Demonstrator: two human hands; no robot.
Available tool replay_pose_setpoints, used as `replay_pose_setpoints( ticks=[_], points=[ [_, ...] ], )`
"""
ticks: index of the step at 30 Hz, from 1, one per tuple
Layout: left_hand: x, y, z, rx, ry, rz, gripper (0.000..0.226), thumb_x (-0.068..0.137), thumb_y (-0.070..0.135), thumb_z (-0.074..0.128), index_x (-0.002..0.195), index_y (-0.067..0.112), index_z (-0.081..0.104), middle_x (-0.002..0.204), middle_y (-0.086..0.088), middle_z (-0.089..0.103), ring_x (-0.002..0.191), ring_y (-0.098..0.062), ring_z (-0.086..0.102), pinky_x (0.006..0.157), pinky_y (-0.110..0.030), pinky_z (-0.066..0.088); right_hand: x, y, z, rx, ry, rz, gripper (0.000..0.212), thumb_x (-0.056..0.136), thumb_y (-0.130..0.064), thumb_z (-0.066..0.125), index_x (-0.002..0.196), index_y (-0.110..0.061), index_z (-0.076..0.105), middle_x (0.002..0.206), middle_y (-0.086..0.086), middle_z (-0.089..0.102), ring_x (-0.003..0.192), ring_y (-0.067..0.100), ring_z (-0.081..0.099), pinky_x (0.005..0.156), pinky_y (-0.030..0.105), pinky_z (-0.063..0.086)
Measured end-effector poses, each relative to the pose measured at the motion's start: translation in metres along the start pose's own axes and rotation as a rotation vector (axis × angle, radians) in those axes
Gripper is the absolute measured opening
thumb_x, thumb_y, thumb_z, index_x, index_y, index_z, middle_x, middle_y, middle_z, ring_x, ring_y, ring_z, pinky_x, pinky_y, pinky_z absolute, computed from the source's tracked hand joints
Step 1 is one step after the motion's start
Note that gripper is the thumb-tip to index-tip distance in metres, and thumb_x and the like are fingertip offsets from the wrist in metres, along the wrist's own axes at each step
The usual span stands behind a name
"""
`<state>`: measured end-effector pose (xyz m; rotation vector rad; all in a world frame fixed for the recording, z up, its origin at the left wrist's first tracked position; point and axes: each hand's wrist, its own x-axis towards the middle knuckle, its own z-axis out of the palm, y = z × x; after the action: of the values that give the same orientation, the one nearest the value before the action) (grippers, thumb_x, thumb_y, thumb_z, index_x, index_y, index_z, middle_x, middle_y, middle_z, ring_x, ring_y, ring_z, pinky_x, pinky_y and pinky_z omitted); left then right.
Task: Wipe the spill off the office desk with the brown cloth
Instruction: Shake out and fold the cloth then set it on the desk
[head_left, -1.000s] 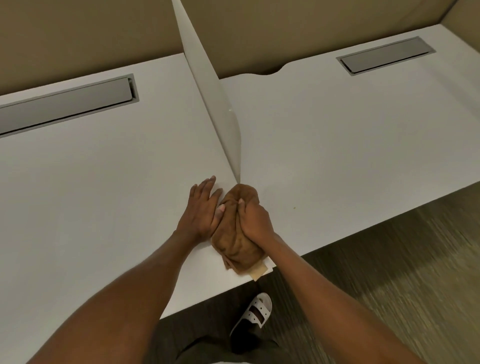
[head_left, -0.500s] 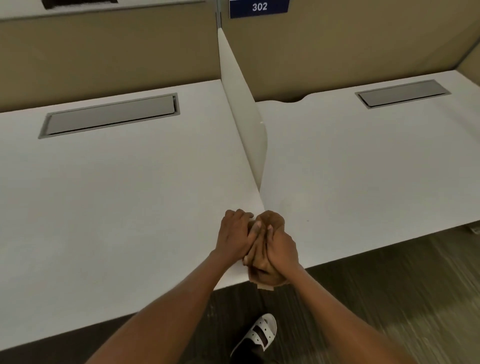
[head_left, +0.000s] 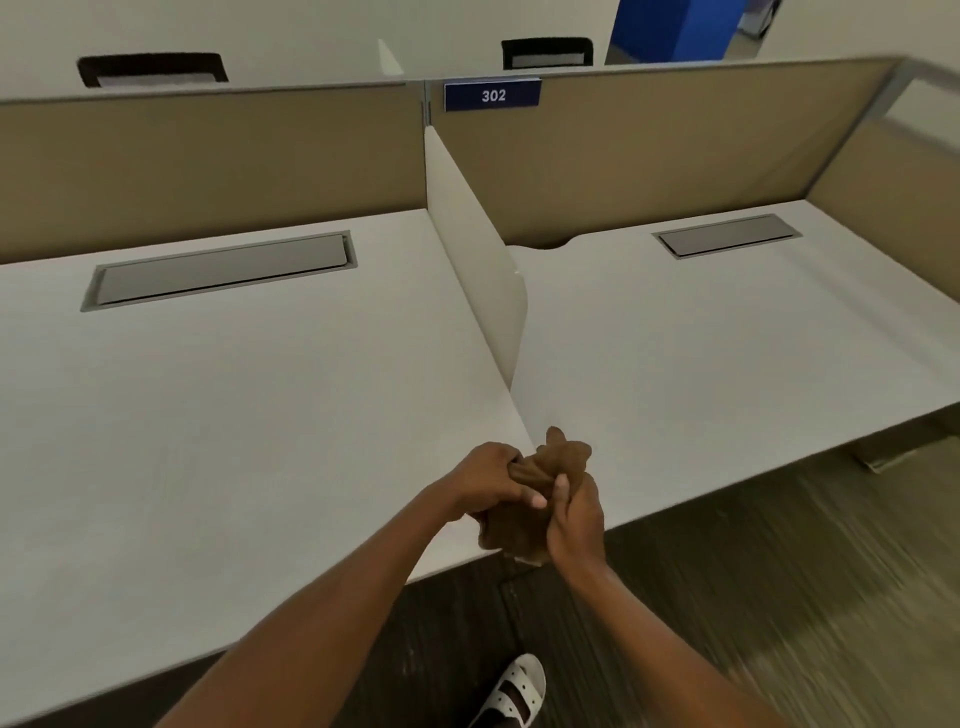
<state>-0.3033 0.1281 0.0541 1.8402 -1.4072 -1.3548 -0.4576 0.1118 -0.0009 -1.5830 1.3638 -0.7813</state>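
1. At the near tip of the upright white divider panel (head_left: 480, 270), over the front edge of the white laminate office desk (head_left: 249, 415), a person's two bare hands bunch a soft brown cloth (head_left: 524, 525).
2. The left hand (head_left: 485, 480) is closed around the cloth's upper wad; the right hand (head_left: 574, 514) clamps its lower folds from the side, so both hands hold the one cloth.
3. The cloth hangs just off the desk's edge below the divider's tip and appears lifted clear of the surface.
4. Risk: a trailing fold could slip loose and drop to the dark carpet (head_left: 727, 597), or drip there if it is soaked.
5. Risk: wiping with a tight wad may smear rather than lift.
6. No spill is discernible on the pale top near the divider.
7. The cloth looks crumpled, thick and matte, with a paler corner at the bottom.
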Motion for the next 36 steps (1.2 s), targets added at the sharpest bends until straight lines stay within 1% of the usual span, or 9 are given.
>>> replay_pose_setpoints(
  ticks=[5,11,15,17,21,25,30,33,36],
  points=[
    [-0.045,0.017,-0.023,0.026,0.071,0.106,0.031,0.071,0.039,0.08,0.091,0.019,0.066,0.092,-0.001,0.065,0.088,-0.018,0.062,0.076,-0.027,0.049,-0.031,-0.033,-0.002,0.006,0.021,-0.105,0.03,0.101,-0.035,0.032,0.125,-0.021,0.041,0.114,-0.003,0.049,0.101,0.007,0.054,0.087,0.024,0.049],
    [-0.103,0.053,-0.061,0.27,0.079,0.267,0.024,0.077,0.029,0.075,0.097,0.022,0.064,0.099,0.004,0.062,0.093,-0.017,0.057,0.08,-0.029,0.047,-0.067,-0.074,0.005,0.061,0.032,-0.141,0.037,0.101,-0.034,0.033,0.131,-0.012,0.038,0.124,-0.001,0.035,0.107,0.007,0.046,0.083,0.007,0.038],
    [-0.137,0.075,-0.082,0.376,0.057,0.301,0.035,0.082,0.022,0.073,0.115,0.017,0.062,0.11,0.004,0.057,0.095,-0.015,0.053,0.083,-0.027,0.046,-0.085,-0.098,0.012,0.158,-0.039,-0.257,0.031,0.096,-0.047,0.029,0.121,-0.032,0.039,0.125,0.002,0.039,0.11,0.011,0.051,0.092,0.022,0.047],
    [-0.153,0.081,-0.094,0.385,0.031,0.301,0.034,0.082,0.022,0.073,0.114,0.02,0.061,0.108,0.007,0.055,0.095,-0.016,0.054,0.08,-0.025,0.045,-0.092,-0.107,0.015,0.222,-0.121,-0.325,0.026,0.094,-0.054,0.029,0.115,-0.045,0.041,0.125,0.005,0.042,0.112,0.011,0.053,0.094,0.026,0.049],
    [-0.185,0.09,-0.118,0.399,-0.057,0.31,0.023,0.08,0.023,0.075,0.098,0.027,0.062,0.097,0.009,0.061,0.095,-0.019,0.061,0.082,-0.03,0.053,-0.096,-0.138,0.011,0.421,-0.342,-0.316,0.053,0.09,-0.053,0.042,0.129,-0.018,0.038,0.124,0.004,0.053,0.114,0.018,0.057,0.095,0.032,0.05],
    [-0.212,0.093,-0.14,0.335,-0.126,0.321,0.02,0.076,0.021,0.078,0.093,0.021,0.067,0.097,-0.001,0.067,0.091,-0.023,0.065,0.081,-0.036,0.057,-0.091,-0.168,-0.003,0.666,-0.748,-0.166,0.067,0.077,-0.052,0.069,0.131,-0.015,0.055,0.131,0.015,0.057,0.12,0.032,0.055,0.1,0.043,0.047],
    [-0.233,0.086,-0.161,0.309,-0.134,0.317,0.016,0.077,0.016,0.078,0.089,0.019,0.068,0.089,0.002,0.068,0.086,-0.022,0.066,0.072,-0.026,0.054,-0.085,-0.186,-0.004,0.377,-0.863,-0.256,0.057,0.068,-0.041,0.078,0.108,-0.003,0.066,0.1,0.015,0.067,0.101,0.034,0.062,0.089,0.04,0.052],
    [-0.238,0.07,-0.173,0.312,-0.109,0.287,0.015,0.077,0.014,0.077,0.087,0.021,0.068,0.084,0.006,0.069,0.083,-0.018,0.066,0.072,-0.027,0.054,-0.079,-0.187,-0.004,0.066,-0.777,-0.297,0.049,0.068,-0.036,0.074,0.102,-0.002,0.067,0.098,0.021,0.067,0.097,0.033,0.064,0.088,0.042,0.053],
    [-0.24,0.057,-0.179,0.312,-0.073,0.263,0.015,0.076,0.01,0.076,0.086,0.017,0.068,0.08,0.009,0.067,0.08,-0.012,0.065,0.071,-0.024,0.052,-0.078,-0.175,0.001,-0.201,-0.875,-0.202,0.036,0.069,-0.029,0.077,0.093,-0.004,0.07,0.097,0.016,0.069,0.094,0.028,0.066,0.088,0.039,0.053]
  ],
)
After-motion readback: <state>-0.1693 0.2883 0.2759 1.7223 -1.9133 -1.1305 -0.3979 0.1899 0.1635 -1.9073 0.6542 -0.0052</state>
